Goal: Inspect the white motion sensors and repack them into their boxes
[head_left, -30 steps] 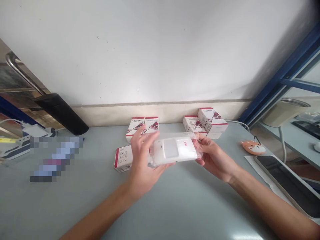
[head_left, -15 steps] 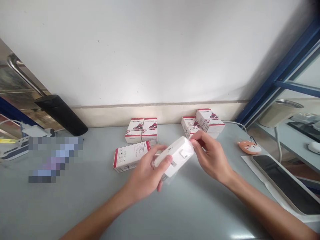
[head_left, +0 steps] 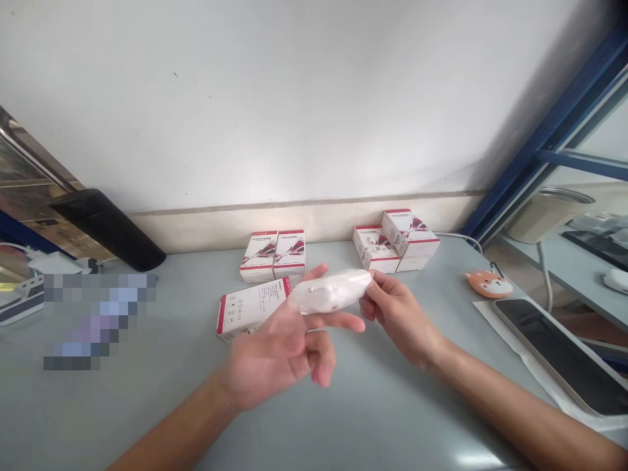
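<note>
My right hand (head_left: 400,314) pinches one end of a white device wrapped in clear plastic (head_left: 331,292) and holds it above the grey table (head_left: 147,392). My left hand (head_left: 284,347) is palm up just under the device's other end, with the thumb and forefinger stretched beside it and the other fingers loosely curled. A white and red box (head_left: 250,306) lies flat on the table right behind my left hand.
Two white and red boxes (head_left: 273,255) stand by the wall, with a stack of more boxes (head_left: 397,241) to their right. A fox-shaped toy (head_left: 489,284) and a dark tablet (head_left: 559,353) lie at the right. A black cylinder (head_left: 105,226) lies at the back left.
The left hand let go of the wrapped device and opened under it. The right hand turned the device flat and now holds it alone by one end.
</note>
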Motion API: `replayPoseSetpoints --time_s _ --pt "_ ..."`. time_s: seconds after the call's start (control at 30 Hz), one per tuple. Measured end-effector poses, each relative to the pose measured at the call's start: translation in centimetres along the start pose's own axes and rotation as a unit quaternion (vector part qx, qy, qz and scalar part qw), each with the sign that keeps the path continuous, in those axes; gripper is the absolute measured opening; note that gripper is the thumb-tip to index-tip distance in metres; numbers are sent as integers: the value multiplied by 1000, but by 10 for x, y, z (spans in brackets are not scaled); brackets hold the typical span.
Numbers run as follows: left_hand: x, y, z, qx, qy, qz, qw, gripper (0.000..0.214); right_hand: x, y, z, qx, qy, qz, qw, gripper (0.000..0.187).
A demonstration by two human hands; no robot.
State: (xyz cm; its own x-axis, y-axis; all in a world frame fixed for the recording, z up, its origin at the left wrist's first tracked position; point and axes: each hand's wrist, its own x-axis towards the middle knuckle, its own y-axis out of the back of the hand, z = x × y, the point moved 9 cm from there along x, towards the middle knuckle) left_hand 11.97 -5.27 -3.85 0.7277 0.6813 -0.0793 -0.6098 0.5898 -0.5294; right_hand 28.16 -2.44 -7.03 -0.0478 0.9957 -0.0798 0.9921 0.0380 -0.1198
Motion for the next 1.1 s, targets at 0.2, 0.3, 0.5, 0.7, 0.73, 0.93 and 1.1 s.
replayPoseSetpoints --time_s 0.2,0.3,0.5,0.7,0.73,0.93,1.1 --pt "5 19 -1 212 -17 148 966 56 -5 13 -15 -31 100 76 992 41" --pt "3 30 -2 176 0 191 966 67 -8 4 -39 -71 212 8 975 30" --pt "0 44 5 201 12 210 957 69 -23 -15 -68 -194 332 -117 916 26" --pt "1 49 9 263 30 214 940 68 -26 -32 -43 -99 168 -188 963 52" --pt "1 49 9 276 34 219 935 68 -29 -38 -37 -86 140 -216 962 59" --pt "2 31 40 506 -34 218 834 66 -35 -54 -32 -97 177 -269 942 96" --pt "-10 50 86 725 -87 287 619 61 -4 -18 -28 -97 146 -112 978 91"
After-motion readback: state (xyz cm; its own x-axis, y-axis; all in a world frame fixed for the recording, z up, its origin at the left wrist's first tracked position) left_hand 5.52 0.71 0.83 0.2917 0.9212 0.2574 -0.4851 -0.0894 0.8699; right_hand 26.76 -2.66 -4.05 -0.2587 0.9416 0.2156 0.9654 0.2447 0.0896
